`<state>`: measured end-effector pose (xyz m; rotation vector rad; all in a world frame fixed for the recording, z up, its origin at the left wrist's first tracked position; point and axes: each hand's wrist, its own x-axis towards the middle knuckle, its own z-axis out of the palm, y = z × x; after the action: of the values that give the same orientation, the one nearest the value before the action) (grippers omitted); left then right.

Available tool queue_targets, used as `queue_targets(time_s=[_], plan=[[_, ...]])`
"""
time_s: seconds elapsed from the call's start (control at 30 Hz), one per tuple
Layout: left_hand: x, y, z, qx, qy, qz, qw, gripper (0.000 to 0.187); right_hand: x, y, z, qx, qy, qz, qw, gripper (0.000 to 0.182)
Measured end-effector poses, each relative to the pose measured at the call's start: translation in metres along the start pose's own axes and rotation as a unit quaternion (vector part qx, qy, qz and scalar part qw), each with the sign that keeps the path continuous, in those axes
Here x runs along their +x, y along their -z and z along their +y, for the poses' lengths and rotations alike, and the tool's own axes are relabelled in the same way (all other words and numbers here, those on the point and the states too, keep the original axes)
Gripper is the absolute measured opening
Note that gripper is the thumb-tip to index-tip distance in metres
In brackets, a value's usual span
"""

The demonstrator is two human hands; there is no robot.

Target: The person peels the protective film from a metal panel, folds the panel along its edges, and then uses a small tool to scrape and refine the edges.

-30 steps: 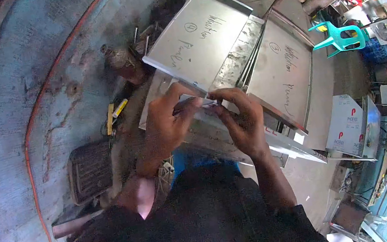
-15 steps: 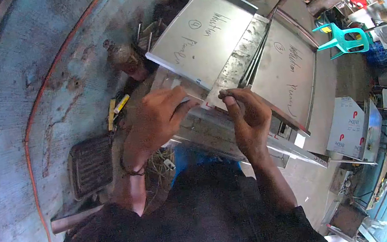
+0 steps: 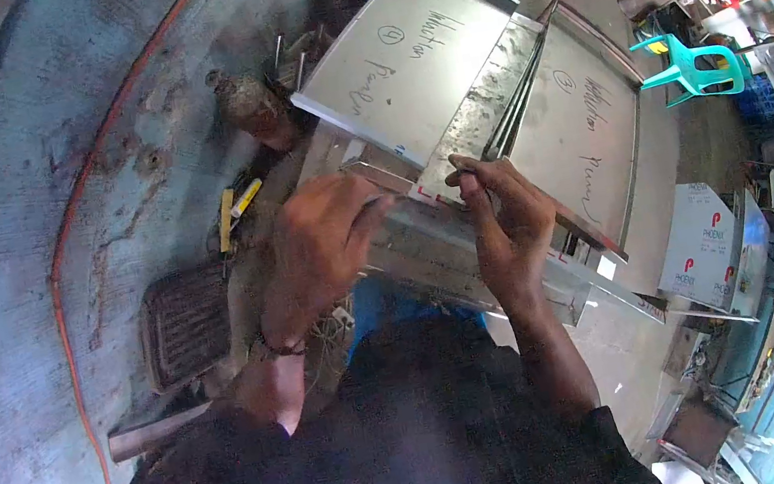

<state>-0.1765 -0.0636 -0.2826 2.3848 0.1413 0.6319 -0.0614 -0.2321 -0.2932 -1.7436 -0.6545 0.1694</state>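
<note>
My left hand (image 3: 330, 236), smeared by motion, is curled with thumb and forefinger close together. It is over the near edge of a metal panel marked 4 (image 3: 418, 55). What its fingertips hold, if anything, does not show. My right hand (image 3: 514, 227) is closed in a pinch above a spotted metal strip (image 3: 470, 127). Something small and dark may be at its fingertips, too small to name. Beyond that hand lies a second handwritten panel, marked 3 (image 3: 581, 125). A clear-looking strip with red letters (image 3: 507, 233) runs along the near edge, below both hands.
A yellow marker-like stick (image 3: 246, 197) and a dark ribbed tray (image 3: 186, 327) lie left of the bench. A rusty cylinder (image 3: 255, 111) stands behind them. At right are a green plastic chair (image 3: 699, 69) and printed sheets (image 3: 696, 244). An orange cable (image 3: 97, 166) runs along the wall.
The view has shifted slightly. My left hand has turned and drawn a little lower, and is now more blurred. My right hand stays pinched over the metal strip.
</note>
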Motion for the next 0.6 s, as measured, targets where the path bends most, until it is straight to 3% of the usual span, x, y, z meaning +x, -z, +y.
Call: queue_targets(time_s=[0.23,0.37,0.5,0.57,0.6], plan=[[0.0,-0.003,-0.006,0.054,-0.022,0.003,0.998,0.014,0.0,-0.003,-0.002,0.012,0.001,0.007,1.0,0.021],[0.004,-0.003,0.003,0.018,-0.012,0.022,1.0,0.014,-0.001,-0.003,0.0,0.009,-0.002,0.005,1.0,0.027],[0.002,-0.005,0.003,0.043,-0.038,-0.016,0.998,0.014,0.0,-0.004,0.0,-0.011,0.008,0.004,1.0,0.031],[-0.003,-0.009,0.003,0.058,-0.046,-0.04,0.996,0.013,0.001,-0.007,-0.003,0.049,-0.049,0.036,0.997,0.034],[-0.006,-0.011,0.004,0.044,-0.046,0.005,0.998,0.013,0.003,-0.006,-0.006,0.05,-0.048,0.037,0.997,0.034]])
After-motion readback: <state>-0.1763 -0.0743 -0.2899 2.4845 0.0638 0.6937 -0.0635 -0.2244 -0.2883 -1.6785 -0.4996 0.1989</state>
